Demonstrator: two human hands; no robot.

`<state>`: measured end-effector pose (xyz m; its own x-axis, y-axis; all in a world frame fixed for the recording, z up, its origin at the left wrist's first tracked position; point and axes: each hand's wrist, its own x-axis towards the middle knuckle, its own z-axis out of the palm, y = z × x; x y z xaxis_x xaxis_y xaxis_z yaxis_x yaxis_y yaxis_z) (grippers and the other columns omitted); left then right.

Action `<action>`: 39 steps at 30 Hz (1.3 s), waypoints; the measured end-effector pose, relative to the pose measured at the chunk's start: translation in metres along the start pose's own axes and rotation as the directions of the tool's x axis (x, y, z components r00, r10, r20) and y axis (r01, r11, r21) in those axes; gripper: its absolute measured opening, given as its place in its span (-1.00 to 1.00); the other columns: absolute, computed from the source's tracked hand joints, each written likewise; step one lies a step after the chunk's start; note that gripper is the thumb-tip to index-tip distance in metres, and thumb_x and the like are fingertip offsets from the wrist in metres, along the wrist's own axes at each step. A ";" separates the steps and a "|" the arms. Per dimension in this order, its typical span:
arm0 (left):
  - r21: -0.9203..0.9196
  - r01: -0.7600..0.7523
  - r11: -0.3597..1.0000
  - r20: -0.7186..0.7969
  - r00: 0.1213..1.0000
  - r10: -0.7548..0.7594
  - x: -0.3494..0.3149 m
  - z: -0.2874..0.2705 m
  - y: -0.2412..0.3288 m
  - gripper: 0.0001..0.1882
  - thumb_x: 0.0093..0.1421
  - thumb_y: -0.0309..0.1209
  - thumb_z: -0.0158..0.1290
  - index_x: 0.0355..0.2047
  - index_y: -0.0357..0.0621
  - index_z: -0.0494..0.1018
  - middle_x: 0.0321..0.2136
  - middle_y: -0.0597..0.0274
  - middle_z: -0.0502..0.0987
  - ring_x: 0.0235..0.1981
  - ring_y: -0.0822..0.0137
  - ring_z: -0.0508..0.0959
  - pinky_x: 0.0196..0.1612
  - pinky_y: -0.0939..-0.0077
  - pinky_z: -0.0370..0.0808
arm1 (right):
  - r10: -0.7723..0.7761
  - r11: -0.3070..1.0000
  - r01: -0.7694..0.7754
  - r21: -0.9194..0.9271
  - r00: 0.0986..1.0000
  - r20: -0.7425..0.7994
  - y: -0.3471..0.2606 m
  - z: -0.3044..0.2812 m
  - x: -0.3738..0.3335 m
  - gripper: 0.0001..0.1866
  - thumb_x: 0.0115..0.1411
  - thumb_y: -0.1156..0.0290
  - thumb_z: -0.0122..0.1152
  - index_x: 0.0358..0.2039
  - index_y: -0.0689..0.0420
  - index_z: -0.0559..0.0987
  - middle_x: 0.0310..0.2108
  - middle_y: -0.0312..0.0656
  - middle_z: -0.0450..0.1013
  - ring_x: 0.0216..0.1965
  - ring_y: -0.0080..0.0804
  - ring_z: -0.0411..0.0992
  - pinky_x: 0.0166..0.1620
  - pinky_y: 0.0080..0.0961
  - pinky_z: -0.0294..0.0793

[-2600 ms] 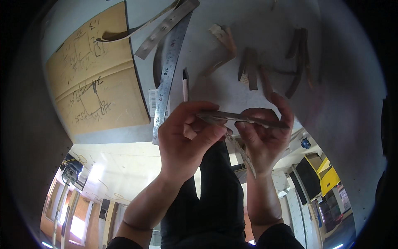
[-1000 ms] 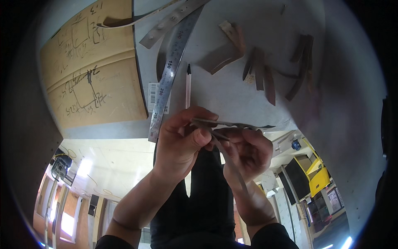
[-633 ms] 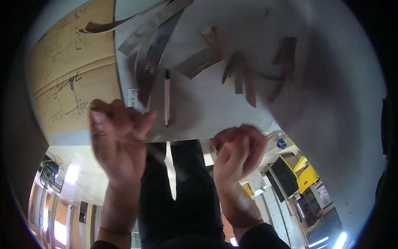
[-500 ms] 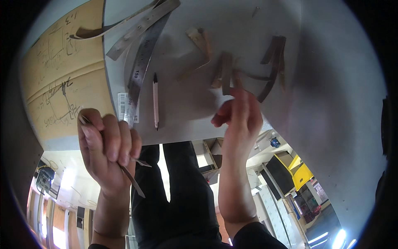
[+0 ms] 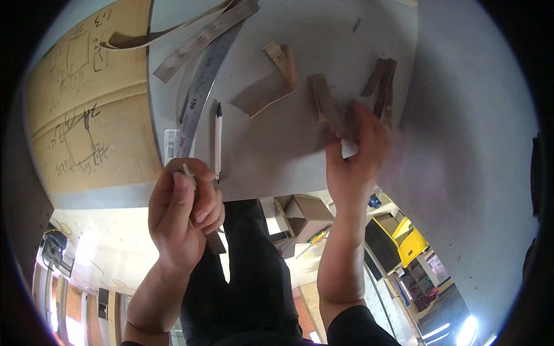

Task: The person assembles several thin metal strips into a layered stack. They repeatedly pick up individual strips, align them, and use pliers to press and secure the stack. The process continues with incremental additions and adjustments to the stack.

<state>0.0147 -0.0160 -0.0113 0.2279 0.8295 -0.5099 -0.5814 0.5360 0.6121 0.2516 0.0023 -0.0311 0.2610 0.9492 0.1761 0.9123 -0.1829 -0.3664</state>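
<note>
My left hand [image 5: 184, 213] is closed at the table's near edge around thin brown strips. A pale end pokes out by the thumb, and a brown strip end [image 5: 216, 243] hangs below the fist. Farther right, my right hand [image 5: 360, 155] has its thumb and fingers on either side of a folded grey-brown strip [image 5: 328, 101], gripping its near end. Just beyond those fingers lies another folded brown strip [image 5: 385, 86]. Between the hands rests a bent tan strip [image 5: 291, 72].
A metal ruler [image 5: 199, 95] lies on the grey table [image 5: 265, 167], beside a white-and-black marker [image 5: 217, 141]. Long strips [image 5: 208, 40] cross the ruler's far end. Cardboard [image 5: 86, 144] with pencilled sketches covers the left side. A small screw [image 5: 358, 25] lies far back.
My left hand has moved right and turned, bringing its strips along. My right hand has reached farther right and taken hold of a folded strip, shifting the pieces there.
</note>
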 end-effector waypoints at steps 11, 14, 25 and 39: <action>0.109 -0.015 0.994 0.157 0.988 -0.002 0.003 0.008 -0.004 -0.78 0.43 -0.41 -0.24 -0.10 -0.31 0.32 -0.42 0.33 0.37 -0.53 0.63 0.24 -0.48 0.72 0.24 | 0.216 0.324 -0.488 0.811 0.872 0.438 -0.091 -0.061 -0.042 -0.78 0.26 0.35 0.20 -0.23 0.25 0.52 -0.35 -0.15 0.51 -0.34 -0.51 0.49 -0.32 -0.61 0.51; 0.179 -0.035 0.983 0.114 0.993 0.015 -0.002 0.021 0.003 -0.63 0.42 -0.19 -0.21 -0.08 -0.32 0.32 -0.40 0.34 0.39 -0.45 0.63 0.31 -0.40 0.75 0.26 | 0.221 0.015 -0.703 0.711 0.696 0.684 -0.118 -0.047 -0.050 -0.79 0.22 0.53 0.20 -0.18 0.33 0.44 -0.30 -0.10 0.50 -0.30 -0.49 0.51 -0.18 -0.61 0.56; 0.607 -0.327 0.724 0.173 0.944 0.281 -0.001 0.024 0.004 -0.67 0.29 -0.25 0.02 -0.21 -0.34 0.37 -0.35 0.06 0.38 -0.45 0.26 0.47 -0.37 0.49 0.40 | 0.258 -0.118 -0.698 0.706 0.665 0.701 -0.119 -0.034 -0.065 -0.78 0.14 0.64 0.27 -0.26 0.25 0.42 -0.30 -0.15 0.52 -0.24 -0.54 0.49 -0.10 -0.58 0.52; 0.823 -0.443 0.355 0.362 0.892 0.271 0.010 0.017 0.013 -0.89 0.26 -0.50 0.01 -0.30 -0.31 0.36 -0.42 0.04 0.52 -0.43 0.22 0.58 -0.43 0.43 0.48 | 0.050 0.479 -0.658 0.582 0.682 0.730 -0.090 -0.056 -0.056 -0.69 0.12 0.69 0.13 -0.08 0.31 0.46 0.06 -0.01 0.23 0.02 -0.28 0.36 0.07 -0.41 0.40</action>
<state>0.0227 0.0016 0.0019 0.3285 0.9419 -0.0695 0.3360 -0.0478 0.9406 0.1726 -0.0486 0.0431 -0.0063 0.8250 -0.5651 0.0814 -0.5628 -0.8226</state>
